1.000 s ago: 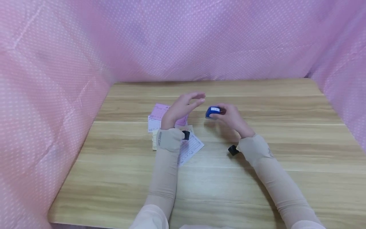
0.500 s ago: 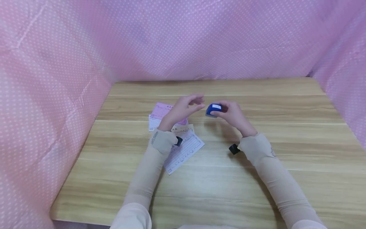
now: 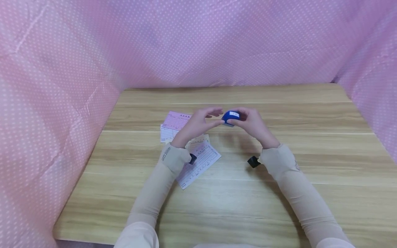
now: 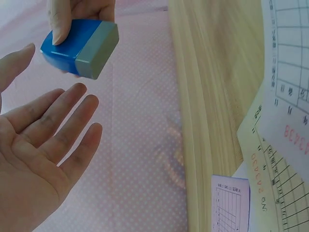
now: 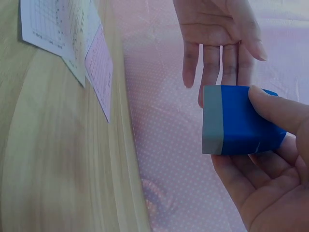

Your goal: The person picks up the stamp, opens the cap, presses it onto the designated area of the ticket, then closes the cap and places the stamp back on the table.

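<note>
A blue stamp (image 3: 230, 116) with a grey cap and a small white label is held above the table by my right hand (image 3: 255, 125). In the right wrist view the thumb lies on one side of the stamp, fingers on the other, and the grey cap (image 5: 212, 120) points away from the palm. My left hand (image 3: 198, 123) is raised just left of the stamp. Its fingers (image 4: 72, 128) are spread and fairly straight, with nothing held. The left thumb tip comes very near the stamp; whether it touches, I cannot tell.
Several printed slips lie overlapping under my left arm: a pink slip (image 3: 176, 120), a white slip (image 3: 166, 133), a cream slip (image 3: 203, 138) and a pale lilac one (image 3: 200, 167). The wooden table (image 3: 279, 103) ends at a pink dotted cloth (image 3: 235, 41) behind and at the sides.
My left hand has moved slightly right and down, closer to the stamp, and its forearm has swung left, uncovering more of the slips. The stamp has tilted and risen slightly.
</note>
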Tool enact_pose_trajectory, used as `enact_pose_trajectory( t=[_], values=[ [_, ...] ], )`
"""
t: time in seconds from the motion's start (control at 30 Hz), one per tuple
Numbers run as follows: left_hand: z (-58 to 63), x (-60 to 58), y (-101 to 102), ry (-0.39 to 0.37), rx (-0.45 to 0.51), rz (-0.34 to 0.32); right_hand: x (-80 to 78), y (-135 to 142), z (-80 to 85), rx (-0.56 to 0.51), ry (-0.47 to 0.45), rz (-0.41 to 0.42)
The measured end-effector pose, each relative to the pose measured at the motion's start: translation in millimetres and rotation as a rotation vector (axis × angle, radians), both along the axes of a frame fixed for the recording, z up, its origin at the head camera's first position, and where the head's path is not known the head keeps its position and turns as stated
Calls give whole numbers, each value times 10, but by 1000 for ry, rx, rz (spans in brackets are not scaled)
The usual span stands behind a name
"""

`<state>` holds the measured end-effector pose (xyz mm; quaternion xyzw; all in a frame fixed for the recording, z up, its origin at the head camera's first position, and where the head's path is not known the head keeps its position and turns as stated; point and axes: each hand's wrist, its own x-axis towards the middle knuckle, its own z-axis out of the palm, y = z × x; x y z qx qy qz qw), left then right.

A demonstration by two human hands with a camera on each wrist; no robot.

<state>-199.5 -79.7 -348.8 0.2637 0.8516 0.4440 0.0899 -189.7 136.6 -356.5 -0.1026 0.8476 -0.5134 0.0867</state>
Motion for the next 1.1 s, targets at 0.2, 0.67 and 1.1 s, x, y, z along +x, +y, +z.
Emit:
enact_pose_trajectory(
  t=[0.2,0.67,1.1],
  values=[
    [-35,41,0,1,-7,4,20,-20,15,-14,3,-22],
    [-163,169,84,-76,51,49,111,5,79,-97,-20,31],
    [-230,196,111,-85,122,88,160,-35,115,-216,-16,44]
  ],
)
